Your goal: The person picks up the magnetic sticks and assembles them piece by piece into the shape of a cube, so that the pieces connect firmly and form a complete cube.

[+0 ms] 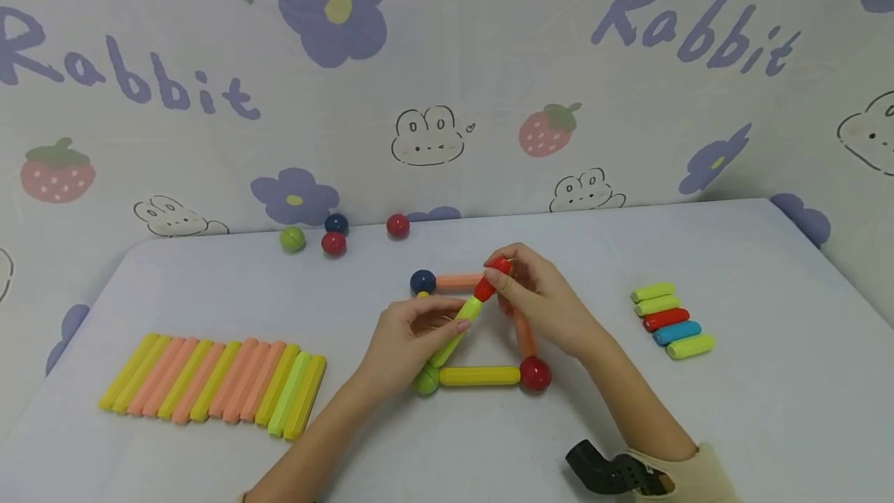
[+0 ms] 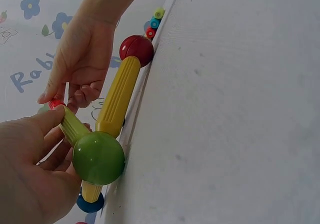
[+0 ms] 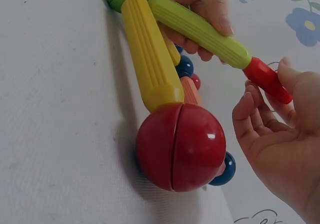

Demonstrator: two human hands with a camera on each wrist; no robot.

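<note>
A long lime-green stick [image 1: 455, 338] slants up from a green ball [image 1: 426, 380], pinched between the thumb and fingers of my left hand [image 1: 396, 341]. My right hand [image 1: 548, 303] pinches a short red stick [image 1: 483, 289], whose lower end meets the lime stick's upper end in line. Below them lies a four-sided frame of sticks and balls. Its front yellow stick [image 1: 480, 376] joins the green ball to a red ball [image 1: 535, 373]. A blue ball [image 1: 422, 282] and a salmon stick [image 1: 457, 282] form the back left; my right hand hides the back-right corner.
To the left lies a row of long yellow, salmon and green sticks [image 1: 216, 379]. On the right are several short sticks [image 1: 667, 332] in green, red and blue. Loose balls [image 1: 334, 244] stand at the back edge, before a patterned cloth [image 1: 489, 84].
</note>
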